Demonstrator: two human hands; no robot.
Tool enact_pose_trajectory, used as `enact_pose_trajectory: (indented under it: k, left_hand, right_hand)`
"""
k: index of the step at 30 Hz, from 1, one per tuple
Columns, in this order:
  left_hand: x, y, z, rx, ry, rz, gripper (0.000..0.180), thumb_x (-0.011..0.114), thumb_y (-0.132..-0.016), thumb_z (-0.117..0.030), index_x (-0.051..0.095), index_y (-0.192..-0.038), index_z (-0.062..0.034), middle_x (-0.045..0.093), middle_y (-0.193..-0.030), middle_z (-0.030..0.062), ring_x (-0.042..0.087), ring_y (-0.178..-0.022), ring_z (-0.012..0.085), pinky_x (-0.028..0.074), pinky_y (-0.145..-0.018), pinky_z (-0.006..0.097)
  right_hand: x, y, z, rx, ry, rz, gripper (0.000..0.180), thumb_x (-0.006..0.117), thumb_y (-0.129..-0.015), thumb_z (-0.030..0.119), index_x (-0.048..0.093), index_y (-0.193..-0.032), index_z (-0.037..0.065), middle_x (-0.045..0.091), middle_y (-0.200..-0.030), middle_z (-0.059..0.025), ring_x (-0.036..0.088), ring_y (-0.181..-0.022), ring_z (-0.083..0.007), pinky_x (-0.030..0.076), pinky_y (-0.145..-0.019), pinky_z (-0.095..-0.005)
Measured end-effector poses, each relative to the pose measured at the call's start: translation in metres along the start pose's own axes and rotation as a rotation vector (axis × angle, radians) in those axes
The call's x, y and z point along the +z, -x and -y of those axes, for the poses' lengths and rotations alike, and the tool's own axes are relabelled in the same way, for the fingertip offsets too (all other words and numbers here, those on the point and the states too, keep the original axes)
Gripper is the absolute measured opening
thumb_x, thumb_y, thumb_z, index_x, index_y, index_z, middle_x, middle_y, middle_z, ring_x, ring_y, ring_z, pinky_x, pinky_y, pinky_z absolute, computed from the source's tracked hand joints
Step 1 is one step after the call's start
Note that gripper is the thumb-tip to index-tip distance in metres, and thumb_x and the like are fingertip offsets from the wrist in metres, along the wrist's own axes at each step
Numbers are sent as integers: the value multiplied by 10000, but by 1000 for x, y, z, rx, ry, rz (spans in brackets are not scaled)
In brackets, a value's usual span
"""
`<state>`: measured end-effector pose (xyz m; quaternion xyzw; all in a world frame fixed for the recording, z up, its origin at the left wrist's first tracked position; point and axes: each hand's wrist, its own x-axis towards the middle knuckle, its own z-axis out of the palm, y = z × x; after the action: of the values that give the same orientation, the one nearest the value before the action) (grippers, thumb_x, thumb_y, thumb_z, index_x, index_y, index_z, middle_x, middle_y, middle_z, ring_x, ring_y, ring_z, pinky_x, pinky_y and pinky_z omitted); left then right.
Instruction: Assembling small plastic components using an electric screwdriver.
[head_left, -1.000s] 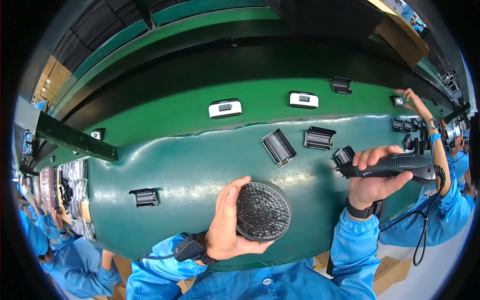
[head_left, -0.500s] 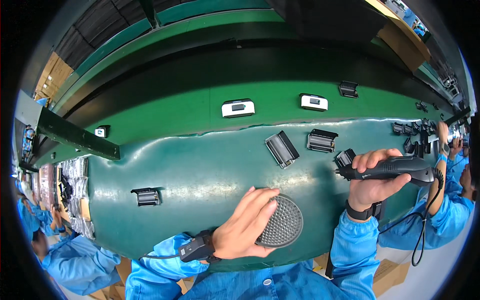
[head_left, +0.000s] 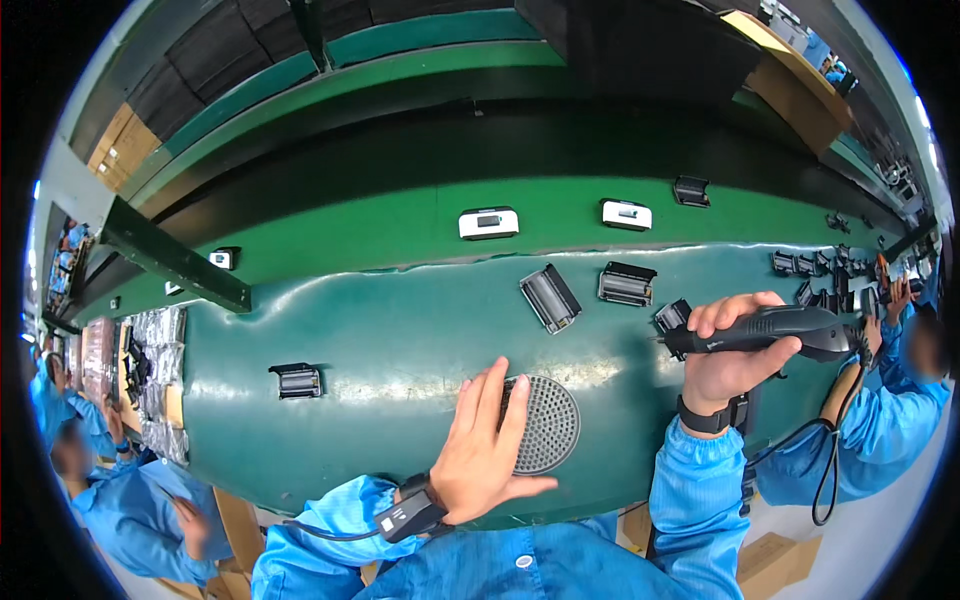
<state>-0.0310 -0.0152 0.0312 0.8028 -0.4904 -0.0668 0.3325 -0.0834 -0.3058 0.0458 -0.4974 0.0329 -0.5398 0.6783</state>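
A round grey disc [head_left: 548, 425] with a grid of small dimples or holes lies on the green mat [head_left: 400, 450] in front of me. My left hand [head_left: 478, 450] is spread beside and partly over its left edge, holding nothing. A black electric screwdriver [head_left: 785, 328] with a coiled cord lies across the palm of my right hand [head_left: 725, 375], fingers wrapped round it. Its tip points left, close to a black open plastic housing [head_left: 672, 316]. Two more such housings, one tilted [head_left: 551, 298] and one level [head_left: 627, 285], sit further back; another housing [head_left: 297, 381] is at the left.
White-fronted devices [head_left: 489, 222] and a black housing [head_left: 691, 191] stand on the green strip behind the mat. A metal post [head_left: 175, 255] slants in at left, near wrapped parts [head_left: 160, 370]. Co-workers in blue sit at both sides; more housings [head_left: 820, 265] lie far right.
My left hand has let go of the disc and opened; the disc has gone from tilted to flat, slightly left. The right hand still holds the screwdriver, shifted slightly left in view.
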Motion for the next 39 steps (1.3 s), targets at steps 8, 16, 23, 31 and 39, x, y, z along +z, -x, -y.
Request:
enact_pose_trajectory:
  k: [8,16,23,31,39]
  left_hand:
    - [-18,-47,43,356,99,253,1287,874,-714,-392,66,-1580,111,207,-1599,367,265,-1488,513,258,-1234,521]
    - [-2,-41,49,408,318,153,1320,952,-644,-408,156,-1578,79,158,-1631,333,300,-1490,482,370,-1189,468]
    - [-11,-58,55,488,434,292,1303,931,-664,-376,125,-1629,-34,172,-1649,309,319,-1487,477,400,-1163,453]
    - [7,-38,42,388,0,45,1503,983,-520,-506,105,-1586,88,432,-1433,335,487,-1279,489,416,-1096,527]
    - [23,-51,45,451,168,153,1550,980,-611,-410,-136,-1545,124,385,-1476,408,495,-1324,540,433,-1115,525]
  right_hand:
    - [-1,0,-2,-11,15,-73,634,412,-996,736,518,-1188,141,506,-742,-18,502,-591,-153,456,-580,-335]
    - [-16,5,-8,113,-19,-214,651,353,-984,777,517,-1179,177,517,-710,-23,512,-551,-167,461,-538,-330]
    - [6,11,7,81,-33,-150,658,362,-969,795,521,-1186,195,507,-687,-16,482,-525,-160,447,-494,-328]
    - [11,18,-19,41,-14,-72,688,472,-930,790,524,-1171,147,552,-663,-58,545,-545,-207,500,-540,-412]
    - [-16,14,-17,98,-141,-45,609,518,-1023,603,470,-1199,22,578,-758,-108,585,-618,-202,537,-598,-380]
